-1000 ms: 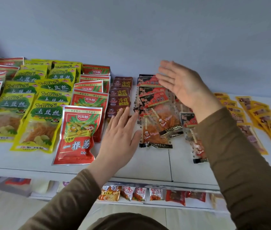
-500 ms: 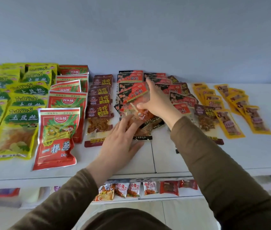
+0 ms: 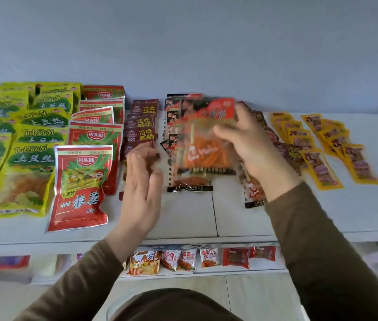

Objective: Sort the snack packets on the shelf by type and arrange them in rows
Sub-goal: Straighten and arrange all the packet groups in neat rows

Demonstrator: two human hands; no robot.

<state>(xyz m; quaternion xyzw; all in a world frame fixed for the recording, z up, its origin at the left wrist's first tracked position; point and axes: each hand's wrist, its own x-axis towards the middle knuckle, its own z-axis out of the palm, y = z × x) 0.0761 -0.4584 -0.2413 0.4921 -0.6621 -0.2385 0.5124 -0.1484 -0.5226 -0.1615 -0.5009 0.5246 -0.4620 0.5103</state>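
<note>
Right hand (image 3: 250,149): I hold a clear packet (image 3: 203,144) of orange strips above the shelf (image 3: 299,212).
Left hand (image 3: 143,188): fingers loosely curled, holding nothing, just left of it.

Clear-fronted orange snack packet (image 3: 203,144) in right hand (image 3: 250,144)

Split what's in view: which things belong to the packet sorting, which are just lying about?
In the job:
right hand, holding a clear packet with a red top
left hand
yellow packets
maroon packets
red packets
green packets

Lying about:
small packets on the lower shelf
</note>
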